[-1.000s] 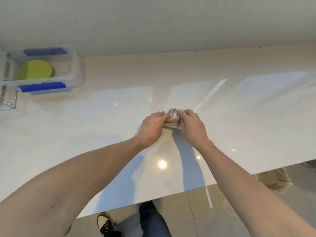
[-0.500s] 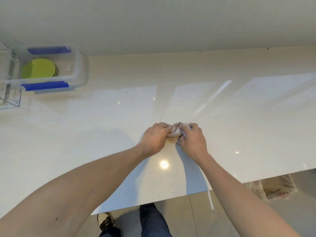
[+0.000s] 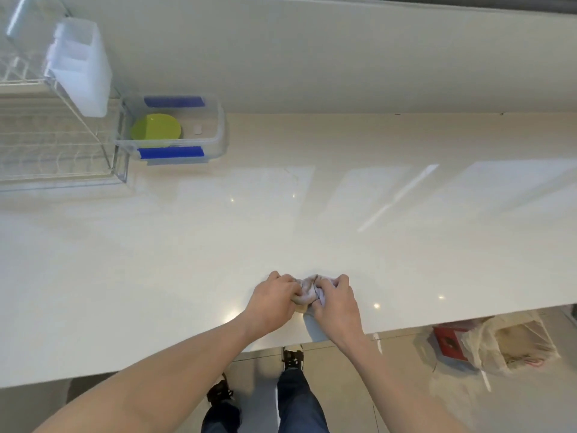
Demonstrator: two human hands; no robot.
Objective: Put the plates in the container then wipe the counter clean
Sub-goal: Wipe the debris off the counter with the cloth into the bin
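Cloth (image 3: 307, 290) soft, light, bunched between left hand (image 3: 273, 303) and right hand (image 3: 335, 303), both grips closed on it; best held by bunched top.

Crumpled pale cloth (image 3: 309, 290): largely covered by left hand (image 3: 273, 303) and right hand (image 3: 337, 306). White wire dish rack (image 3: 46, 145): cut by left edge. Lime-green round plate (image 3: 155, 127): count of stacked plates indeterminable. Clear plastic bag (image 3: 512, 342): contents blurred.

Both hands, left (image 3: 272, 304) and right (image 3: 336, 307), bunch what looks like a cloth (image 3: 307, 289) on the counter (image 3: 406, 245).
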